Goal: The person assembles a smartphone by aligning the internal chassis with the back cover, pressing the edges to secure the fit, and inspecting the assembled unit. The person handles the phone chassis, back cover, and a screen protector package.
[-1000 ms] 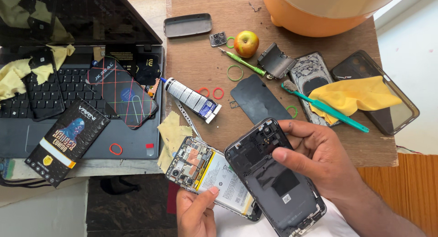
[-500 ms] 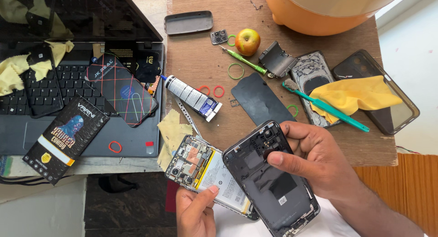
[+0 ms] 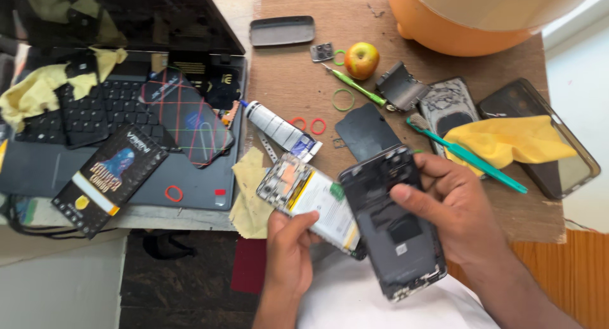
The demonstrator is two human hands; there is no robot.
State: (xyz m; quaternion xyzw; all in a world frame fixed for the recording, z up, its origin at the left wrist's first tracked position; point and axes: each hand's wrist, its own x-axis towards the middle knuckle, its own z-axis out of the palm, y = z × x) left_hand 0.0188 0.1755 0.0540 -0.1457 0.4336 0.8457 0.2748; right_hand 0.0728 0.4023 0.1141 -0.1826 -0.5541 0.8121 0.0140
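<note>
Head view: a person is working over a cluttered brown wooden table (image 3: 444, 202) beside a dark open laptop (image 3: 108, 113).
Left hand: the left hand (image 3: 288, 250) is clenching the lower edge of an opened phone body with its white battery and bare circuit board showing (image 3: 311, 199), holding it tilted just above the table's near edge.
Right hand: the right hand (image 3: 453, 205) is grasping a black rectangular phone back frame (image 3: 393, 224), thumb on its inner face, fingers wrapping the far side; the frame is overlapping the phone body's right edge.
Step in hand: judging by the pose, the two halves are being held apart or lined up; which one cannot be told.
Next move: either way it is calling for a steady, square grip on both parts, with the edges kept parallel.
Around: a white glue tube (image 3: 279, 127), a green screwdriver (image 3: 355, 87), a teal toothbrush (image 3: 469, 154), a yellow cloth (image 3: 507, 142) and an apple (image 3: 361, 59) are lying nearby.
In the way: a flat black panel (image 3: 365, 131) is lying just beyond the frame, crowding the set-down space.
</note>
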